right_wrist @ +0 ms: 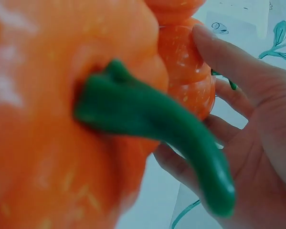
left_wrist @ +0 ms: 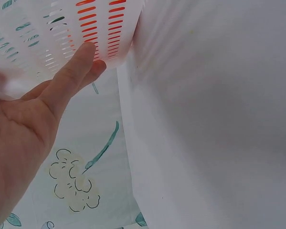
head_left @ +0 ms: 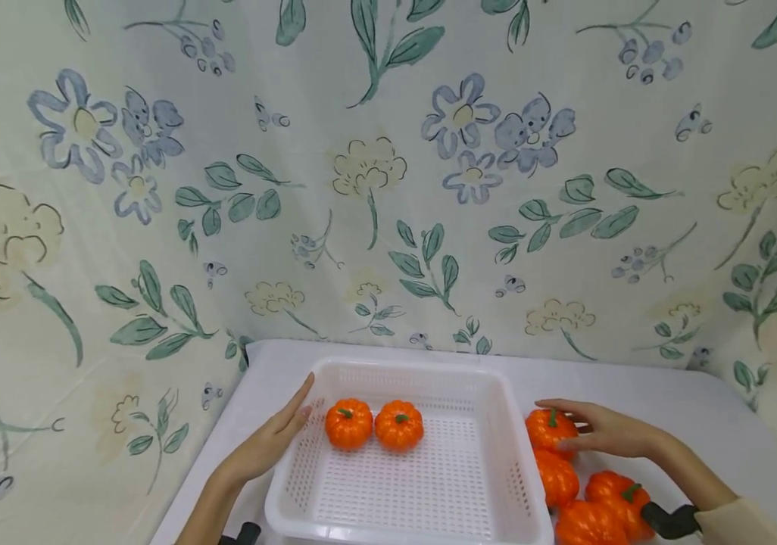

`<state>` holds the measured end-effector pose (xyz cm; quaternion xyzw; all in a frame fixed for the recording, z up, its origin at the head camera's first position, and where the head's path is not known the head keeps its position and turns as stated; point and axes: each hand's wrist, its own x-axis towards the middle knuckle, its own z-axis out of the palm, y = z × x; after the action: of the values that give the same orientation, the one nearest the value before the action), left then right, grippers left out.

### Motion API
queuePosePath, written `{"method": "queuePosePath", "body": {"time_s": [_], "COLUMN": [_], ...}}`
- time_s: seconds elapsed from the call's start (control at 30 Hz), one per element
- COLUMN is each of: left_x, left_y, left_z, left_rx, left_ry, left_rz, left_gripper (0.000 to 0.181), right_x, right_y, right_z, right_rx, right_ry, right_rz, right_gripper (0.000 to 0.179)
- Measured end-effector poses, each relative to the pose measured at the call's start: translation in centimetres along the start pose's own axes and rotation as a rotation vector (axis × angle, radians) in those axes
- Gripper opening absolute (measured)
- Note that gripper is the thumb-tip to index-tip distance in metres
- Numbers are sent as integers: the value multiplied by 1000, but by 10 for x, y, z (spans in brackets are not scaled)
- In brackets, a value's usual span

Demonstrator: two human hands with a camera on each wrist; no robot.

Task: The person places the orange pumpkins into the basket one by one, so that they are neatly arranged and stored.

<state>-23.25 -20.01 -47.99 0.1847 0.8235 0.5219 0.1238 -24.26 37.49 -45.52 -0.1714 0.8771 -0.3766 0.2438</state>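
Observation:
A white perforated plastic basket (head_left: 402, 503) stands on the table, with two small orange toy pumpkins (head_left: 349, 424) side by side near its back left. My left hand (head_left: 269, 443) touches the basket's left wall from outside, fingers straight; the left wrist view shows its thumb against the slotted side. Right of the basket, my right hand (head_left: 616, 430) grips the rearmost pumpkin (head_left: 545, 428) of a group, thumb on its near side and fingers behind. In the right wrist view, another pumpkin (right_wrist: 47, 143) with a green stem fills the left and partly covers that hand.
Several more orange pumpkins (head_left: 589, 522) lie close together right of the basket, partly cut off by the lower frame edge. A white cloth (head_left: 606, 371) covers the table. Floral fabric (head_left: 388, 189) hangs behind it and along both sides.

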Motion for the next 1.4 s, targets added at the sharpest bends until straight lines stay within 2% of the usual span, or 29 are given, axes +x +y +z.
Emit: {"method": "queuePosePath", "body": {"time_s": [0.27, 0.47, 0.67, 0.87, 1.23, 1.4], "left_x": [0, 0, -1, -1, 0, -1], "left_y": [-1, -1, 0, 0, -1, 1], "left_z": [0, 0, -1, 0, 0, 0], "left_rx": [-1, -7, 7, 15, 3, 6], "left_ry": [0, 2, 7, 11, 10, 9], "left_rz": [2, 6, -6, -9, -7, -16], "left_gripper": [61, 62, 62, 62, 62, 62], "right_x": [-2, -5, -9, -10, -10, -7], "right_y": [6, 2, -10, -20, -46, -64], "right_z": [1, -4, -7, -10, -15, -16], "right_rx": [-1, -27, -107, -136, -241, -259], "right_ry": [8, 28, 154, 276, 395, 403], "right_rz": [-3, -21, -71, -93, -203, -240], "right_gripper": [71, 69, 67, 72, 69, 69]}}
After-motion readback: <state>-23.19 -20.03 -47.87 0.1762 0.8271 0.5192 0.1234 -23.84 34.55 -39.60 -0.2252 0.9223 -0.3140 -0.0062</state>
